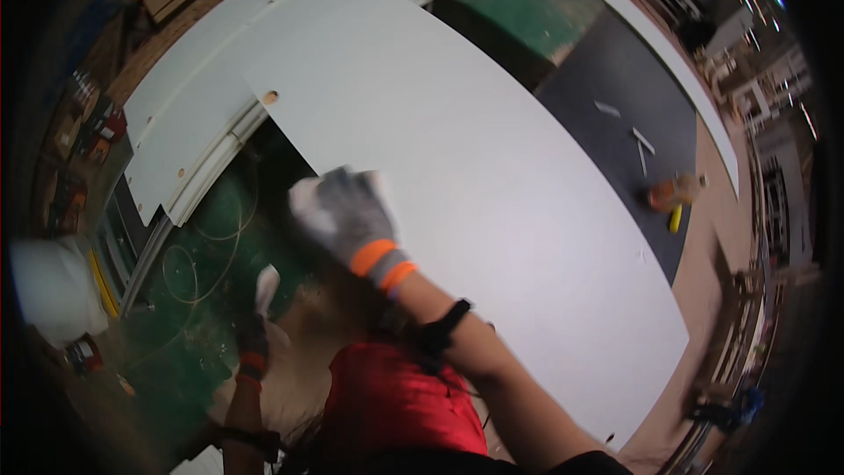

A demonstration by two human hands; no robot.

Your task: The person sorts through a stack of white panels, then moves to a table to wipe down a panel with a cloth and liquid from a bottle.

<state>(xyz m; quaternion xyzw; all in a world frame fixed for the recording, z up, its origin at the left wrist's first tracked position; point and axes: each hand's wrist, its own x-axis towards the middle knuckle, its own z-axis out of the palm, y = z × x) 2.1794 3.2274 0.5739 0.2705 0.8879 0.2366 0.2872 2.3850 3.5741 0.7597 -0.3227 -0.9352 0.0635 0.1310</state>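
My right hand (347, 211), in a grey work glove with an orange-striped cuff, is at the near left edge of a large white panel (457, 158). Its fingers are closed over what looks like a white cloth (305, 200), pale parts of which show on both sides of the glove; motion blurs it. Lower and to the left, my left hand (252, 341) hangs beside the panel in a dark glove with an orange cuff. It is closed around a pale, elongated thing (267, 286) whose kind I cannot make out. The panel has a round hole near its left corner.
More white panels (189, 114) with small holes lie at the left. Beyond the large panel, a dark grey board (615, 79) carries white strips (643, 139), an orange-brown bottle-like thing (675, 193) and a yellow-handled tool (675, 218). A thin hose (180, 274) coils over the green floor.
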